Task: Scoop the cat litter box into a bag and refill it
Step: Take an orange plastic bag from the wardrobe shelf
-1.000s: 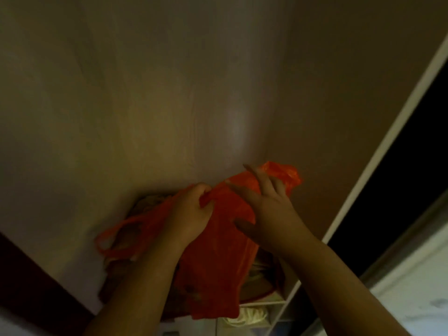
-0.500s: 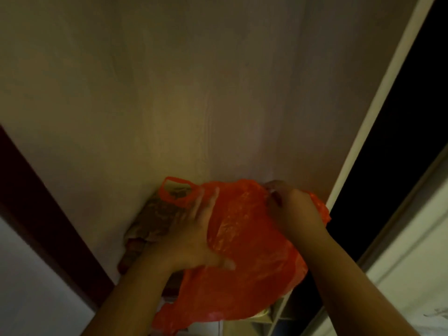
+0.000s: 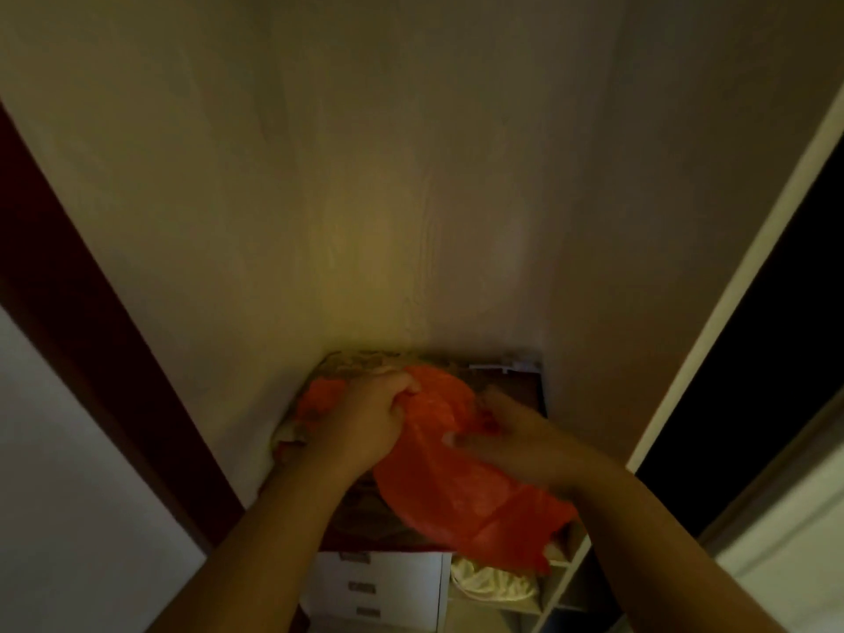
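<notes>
An orange plastic bag (image 3: 456, 486) lies crumpled across the top of a shelf inside a dim wardrobe. My left hand (image 3: 370, 422) grips the bag's upper edge in a fist. Blurred by motion, my right hand (image 3: 516, 438) lies against the bag's right side with its fingers pointing left; how they hold the plastic is unclear. No litter box or scoop is in view.
Under the bag sits a patterned brown box or folded cloth (image 3: 365, 518). Below are white drawers (image 3: 379, 582) and a cubby with cream fabric (image 3: 493, 582). The wardrobe's pale back wall (image 3: 388, 198) rises ahead, with a dark door edge (image 3: 68, 312) left and a white frame (image 3: 749, 267) right.
My left hand went from lying flat on the bag to gripping its upper edge. My right hand slid lower and leftward over the bag, which now lies flatter.
</notes>
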`<state>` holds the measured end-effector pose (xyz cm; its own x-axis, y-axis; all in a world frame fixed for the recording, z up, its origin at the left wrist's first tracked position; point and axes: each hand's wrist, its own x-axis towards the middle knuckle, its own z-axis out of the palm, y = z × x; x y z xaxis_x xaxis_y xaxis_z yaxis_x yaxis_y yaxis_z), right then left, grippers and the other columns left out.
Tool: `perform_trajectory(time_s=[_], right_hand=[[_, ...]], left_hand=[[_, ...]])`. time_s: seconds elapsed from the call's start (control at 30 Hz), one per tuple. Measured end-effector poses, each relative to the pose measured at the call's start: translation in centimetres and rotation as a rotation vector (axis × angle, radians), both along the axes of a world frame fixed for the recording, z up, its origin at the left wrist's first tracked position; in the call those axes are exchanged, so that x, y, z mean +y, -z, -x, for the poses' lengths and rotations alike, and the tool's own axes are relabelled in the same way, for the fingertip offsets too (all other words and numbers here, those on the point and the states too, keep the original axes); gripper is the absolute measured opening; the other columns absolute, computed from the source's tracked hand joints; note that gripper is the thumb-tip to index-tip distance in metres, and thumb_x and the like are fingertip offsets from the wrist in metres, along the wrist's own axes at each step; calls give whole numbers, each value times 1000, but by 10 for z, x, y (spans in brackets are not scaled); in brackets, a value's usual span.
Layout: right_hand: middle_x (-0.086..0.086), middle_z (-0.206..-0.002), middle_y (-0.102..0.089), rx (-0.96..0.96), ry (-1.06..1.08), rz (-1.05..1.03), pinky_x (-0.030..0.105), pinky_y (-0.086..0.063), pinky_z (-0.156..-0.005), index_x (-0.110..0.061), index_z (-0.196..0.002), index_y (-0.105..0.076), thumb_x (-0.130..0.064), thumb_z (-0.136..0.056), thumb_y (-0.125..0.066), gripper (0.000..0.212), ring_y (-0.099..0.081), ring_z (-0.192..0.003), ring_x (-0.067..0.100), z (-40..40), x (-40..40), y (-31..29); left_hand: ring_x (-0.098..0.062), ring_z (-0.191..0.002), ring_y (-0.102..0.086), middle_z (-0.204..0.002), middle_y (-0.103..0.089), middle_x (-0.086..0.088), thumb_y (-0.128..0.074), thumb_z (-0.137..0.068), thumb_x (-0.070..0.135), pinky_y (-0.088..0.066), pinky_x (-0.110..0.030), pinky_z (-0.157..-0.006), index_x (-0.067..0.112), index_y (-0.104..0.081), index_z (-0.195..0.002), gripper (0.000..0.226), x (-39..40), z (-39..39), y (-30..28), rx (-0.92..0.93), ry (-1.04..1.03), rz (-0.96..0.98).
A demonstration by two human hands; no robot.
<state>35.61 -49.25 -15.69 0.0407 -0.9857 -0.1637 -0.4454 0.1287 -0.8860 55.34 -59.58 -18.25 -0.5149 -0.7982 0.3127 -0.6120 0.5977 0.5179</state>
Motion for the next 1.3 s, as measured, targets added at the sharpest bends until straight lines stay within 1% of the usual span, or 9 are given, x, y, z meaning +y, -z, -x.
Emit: perform_trajectory(time_s=[0.1, 0.23, 0.43, 0.53, 0.7, 0.87, 1.03, 1.17, 1.3], right_hand=[[-13, -122, -65, -281, 19, -53, 24, -60, -84, -35, -133, -45, -28, -84, -83, 62, -69, -103, -2, -18, -8, 15], [5, -109, -75, -298, 85, 78, 41, -61, -87, -23, -119, -66, -3, -91, -69, 35, -74, -101, 18, -19, -27, 28], [4, -115, -75, -361, 356, 200, 55, -58, -92, -25, -123, -70, -12, -100, -58, 29, -73, -104, 25, -7, -48, 51], [12, -118, -74, -530, 327, 184, 52, -57, -91, -16, -124, -69, 3, -100, -51, 36, -71, -108, 34, -14, -52, 55], [18, -113, -74, -513, 165, 15, 51, -57, -90, -16, -116, -74, 11, -95, -43, 46, -72, -105, 38, -40, -60, 65], [1, -119, -72, -139, 76, 6, 50, -57, -96, -36, -116, -69, -12, -96, -53, 35, -72, -107, 20, -58, -67, 72], [-8, -116, -72, -62, -16, 142, 42, -56, -96, -38, -112, -71, -10, -97, -60, 34, -69, -109, 13, -54, -63, 66], [-26, -119, -60, -59, 276, 369, 25, -56, -87, -59, -115, -60, -18, -88, -77, 52, -63, -110, 2, -54, -68, 59], [-23, -141, -51, -22, 174, 340, 22, -45, -104, -52, -136, -49, -34, -94, -70, 51, -48, -131, -6, -64, -71, 47]], left_hand=[[-3, -107, -56, -111, -63, 12, -51, -85, -11, -33, 1, -86, 17, -71, -110, 42, 2, 13, -11, 108, 43, -137], [0, -117, -61, -123, -65, 15, -52, -96, -2, -48, -16, -100, 28, -66, -124, 43, -2, 18, -16, 312, 158, -450], [-15, -143, -32, -155, -34, 12, -62, -88, 57, -38, -48, -113, 49, -33, -146, 65, -2, -16, 2, 290, -266, 11], [-14, -149, -27, -165, -18, 13, -72, -70, 77, -38, -54, -113, 65, -4, -149, 105, -7, -28, 12, 400, -225, -454], [2, -112, -65, -121, -68, 25, -86, -69, 56, -51, -41, -104, 47, -47, -137, 78, -12, -16, 19, 648, 56, -697], [6, -124, -54, -140, -55, 24, -73, -84, 54, -44, -22, -103, 50, -35, -149, 75, -22, -6, 19, 461, 64, -558], [4, -114, -58, -118, -59, 26, -60, -94, 2, -39, 3, -84, 32, -62, -127, 45, -39, -15, 25, 541, -40, -497], [26, -94, -49, -100, -55, 23, -60, -90, -3, -31, 6, -77, 28, -65, -98, 32, -48, -22, 23, 429, -83, -351], [6, -93, -53, -98, -56, 7, -56, -84, -5, -34, -2, -77, 39, -55, -76, 44, -50, -22, 26, 301, 3, -206]])
